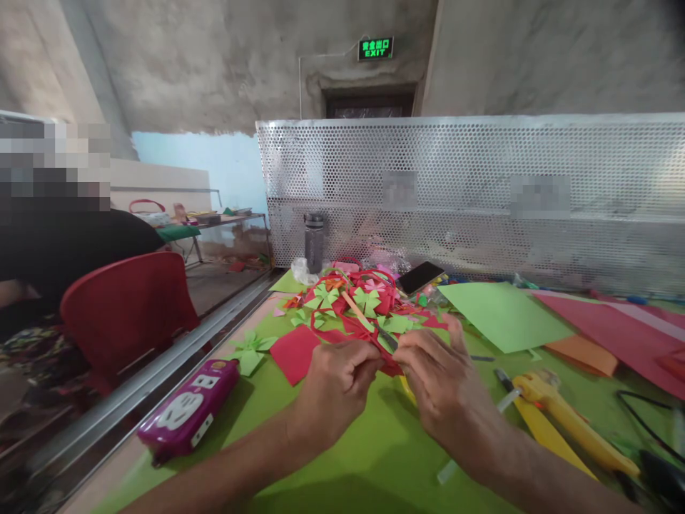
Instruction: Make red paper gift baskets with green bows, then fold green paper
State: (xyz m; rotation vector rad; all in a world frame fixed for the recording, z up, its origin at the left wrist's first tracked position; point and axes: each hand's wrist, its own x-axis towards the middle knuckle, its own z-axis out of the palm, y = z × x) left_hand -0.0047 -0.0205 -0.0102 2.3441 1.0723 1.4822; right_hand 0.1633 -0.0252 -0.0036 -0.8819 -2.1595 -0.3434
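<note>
My left hand (337, 385) is closed in a pinch near the middle of the green table surface (342, 478); what its fingertips hold is too small to tell. Close to its right, my right hand (439, 382) is closed too, its fingers bent around the lower end of what looks like a dark blade or tool (386, 338). Red strips (321, 325) lie just beyond both hands, partly hidden by them. Light green paper flowers (367, 301) rest on the red pile behind. A red paper square (293, 355) lies left of my left hand.
A purple case (190, 410) lies at the left, a yellow glue gun (578, 421) at the right. Green (506, 314) and red sheets (615, 332), a phone (421, 278) and a bottle (314, 244) stand or lie farther back. A person (69, 243) sits beyond the left edge.
</note>
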